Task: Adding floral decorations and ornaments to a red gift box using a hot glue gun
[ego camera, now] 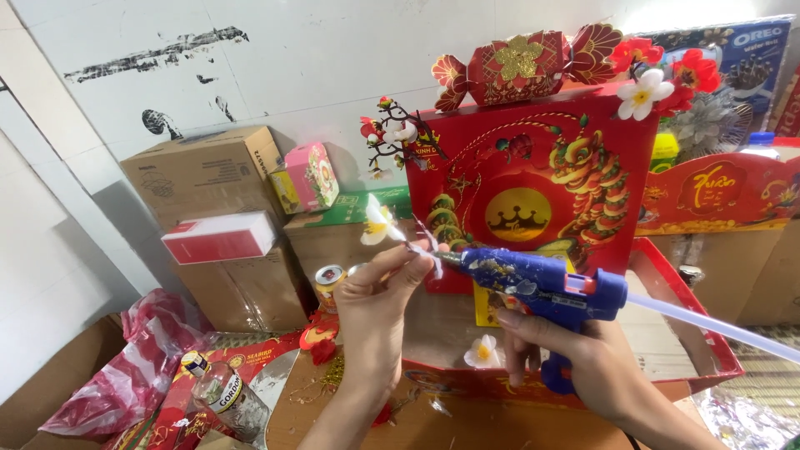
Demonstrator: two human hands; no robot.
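Above the red tray (677,279), a white artificial flower (377,225) is pinched by its stem in the left hand (379,300) toward 12 o'clock, so the blue glue gun (542,287), gripped in the right hand (583,358), meets it from 3 o'clock.

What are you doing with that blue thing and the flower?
A person's right hand holds a blue glue gun with a clear glue stick poking out the back. Its tip points at the stem of a small white flower pinched in the left hand. Another white flower lies in the red tray below. A big red gift box stands behind.
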